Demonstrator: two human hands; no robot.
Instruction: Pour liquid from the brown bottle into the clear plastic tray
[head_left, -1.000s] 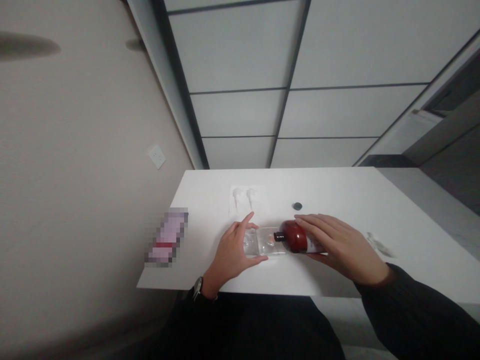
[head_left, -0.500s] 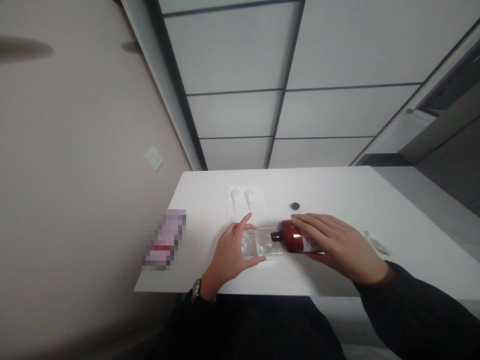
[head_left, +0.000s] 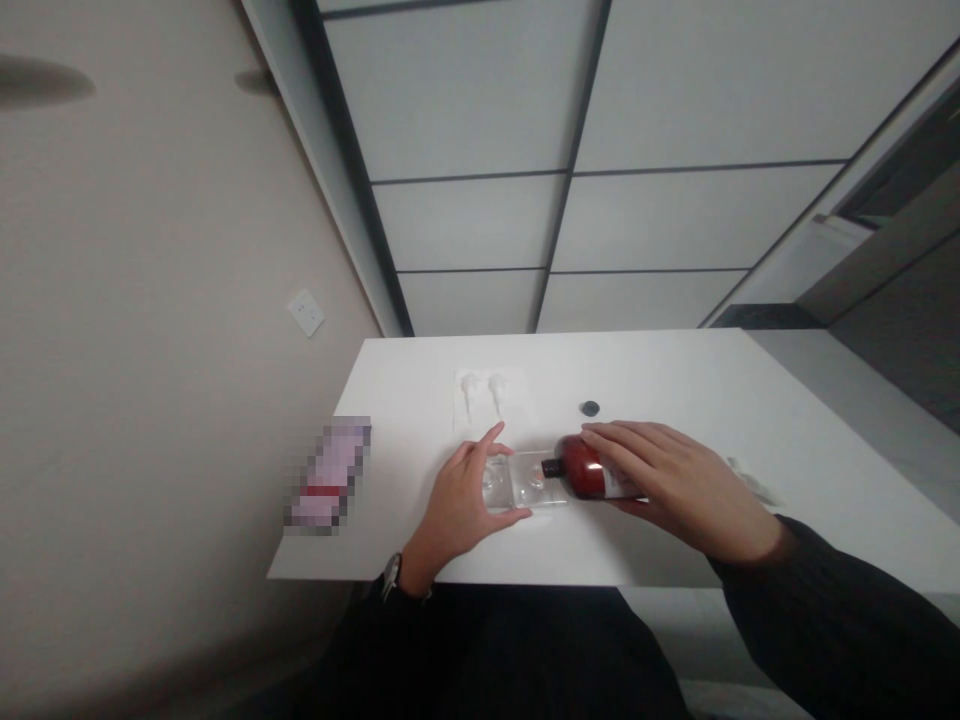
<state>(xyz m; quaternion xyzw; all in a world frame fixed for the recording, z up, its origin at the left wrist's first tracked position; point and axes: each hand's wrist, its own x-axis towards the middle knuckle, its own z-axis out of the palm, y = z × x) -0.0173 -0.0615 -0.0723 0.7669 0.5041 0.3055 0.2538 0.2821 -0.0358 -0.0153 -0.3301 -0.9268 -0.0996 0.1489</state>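
See white socket (head_left: 306, 312) on wall at far left. Below it, at left end of white surface (head_left: 652, 375), note blurred-out purple item (head_left: 330, 470) with red band. Then black-strapped watch (head_left: 392, 574) on left wrist. With left hand (head_left: 461, 500), clasping clear tray (head_left: 553, 490) across near and far edges, index raised free. Beyond, two stemmed white pieces (head_left: 497, 390) side by side on pale sheet (head_left: 519, 395). Inside tray, round clear shapes, too faint to identify. Over tray's right part, mouth of red-brown bottle (head_left: 589, 467), tipped nearly flat, neck leftward. Past bottle, dark round cap (head_left: 590, 408) on surface. With right hand (head_left: 667, 480), gripping bottle from above, fingers wrapped round body. Rightmost, crumpled pale item (head_left: 759, 486), partly hidden.
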